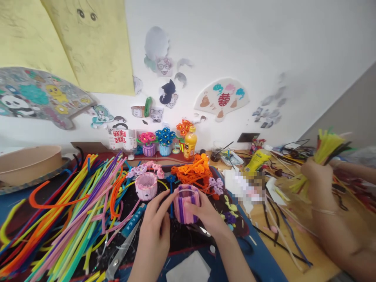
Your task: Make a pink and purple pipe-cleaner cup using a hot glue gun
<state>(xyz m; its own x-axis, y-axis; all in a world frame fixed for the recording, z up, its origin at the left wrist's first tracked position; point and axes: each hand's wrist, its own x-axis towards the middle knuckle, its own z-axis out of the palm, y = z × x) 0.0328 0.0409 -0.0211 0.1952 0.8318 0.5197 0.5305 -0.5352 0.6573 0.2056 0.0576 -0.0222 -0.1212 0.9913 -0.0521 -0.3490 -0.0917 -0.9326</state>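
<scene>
A small pink and purple pipe-cleaner pot (186,204) stands on the dark mat (188,241) in front of me. My left hand (155,221) touches its left side with the fingertips, and my right hand (205,214) wraps around its right side. A second pink woven pot (146,185) sits just behind on the left. Orange pipe-cleaner flowers (195,170) lie heaped behind the pot.
A big pile of coloured pipe cleaners (67,211) fills the left of the table. Scissors (122,252) lie by my left wrist. At right, another person's hand (319,178) holds yellow-green pipe cleaners (327,147). A juice bottle (190,143) and finished flower pots (165,141) stand by the wall.
</scene>
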